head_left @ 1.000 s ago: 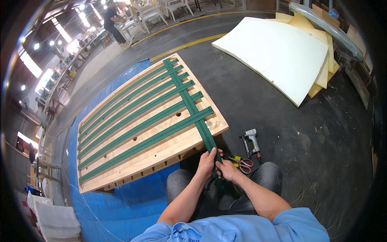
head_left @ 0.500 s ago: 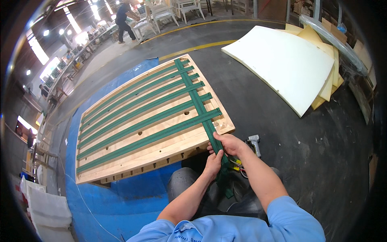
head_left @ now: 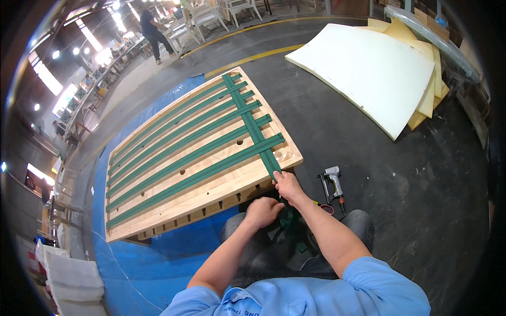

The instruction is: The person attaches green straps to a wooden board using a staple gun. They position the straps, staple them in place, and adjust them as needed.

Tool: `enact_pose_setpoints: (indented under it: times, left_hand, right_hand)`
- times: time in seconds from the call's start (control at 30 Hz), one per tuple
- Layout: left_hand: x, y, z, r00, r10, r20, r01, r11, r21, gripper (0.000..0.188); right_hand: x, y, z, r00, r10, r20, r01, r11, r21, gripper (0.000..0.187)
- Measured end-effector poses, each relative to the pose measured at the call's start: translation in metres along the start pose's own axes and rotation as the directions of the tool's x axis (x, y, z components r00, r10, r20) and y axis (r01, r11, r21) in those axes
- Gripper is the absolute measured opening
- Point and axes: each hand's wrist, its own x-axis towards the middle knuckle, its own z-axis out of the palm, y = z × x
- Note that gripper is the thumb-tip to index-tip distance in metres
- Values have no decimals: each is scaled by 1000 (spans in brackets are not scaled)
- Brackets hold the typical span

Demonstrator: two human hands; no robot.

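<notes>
A wooden frame panel (head_left: 184,187) lies before me with several green webbing straps (head_left: 192,187) running lengthwise across it. One more green webbing strap (head_left: 255,131) crosses them near the right end, woven over and under. At the panel's near right corner my right hand (head_left: 289,187) is closed around this cross strap. Its loose tail (head_left: 286,217) hangs past the edge toward my lap. Just left of the tail, my left hand (head_left: 263,211) has its fingers curled, fingertips beside the strap; what is in them is hidden.
A silver staple gun (head_left: 332,184) lies on the dark floor right of my hands, near partly hidden scissors (head_left: 327,208). Foam sheets (head_left: 369,76) are stacked at the far right. Blue sheeting (head_left: 174,263) lies under the panel. A person (head_left: 154,34) stands by white chairs farther back.
My left hand has come off its place beside the right hand and shifted left. My right hand stays on the strap, its grip changed. More of the staple gun shows.
</notes>
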Motion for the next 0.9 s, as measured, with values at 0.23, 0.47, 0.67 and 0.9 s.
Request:
enact_pose_setpoints:
  times: [0.23, 0.47, 0.67, 0.9]
  left_hand:
    - [36, -2, -64, 822, 446, -354, -193, 803, 564, 71]
    - [58, -15, -54, 885, 390, -256, -155, 764, 626, 74]
    - [59, -12, -51, 867, 424, -262, -159, 733, 661, 71]
    - [58, -18, -49, 840, 458, -293, -153, 716, 681, 70]
  right_hand:
    - [6, 13, 13, 973, -217, -78, 200, 963, -179, 47]
    - [-10, 23, 6, 973, -213, -87, 197, 967, -162, 46]
    - [-27, 29, 3, 970, -211, -118, 191, 968, -161, 50]
    - [-43, 33, 2, 968, -215, -128, 191, 965, -177, 50]
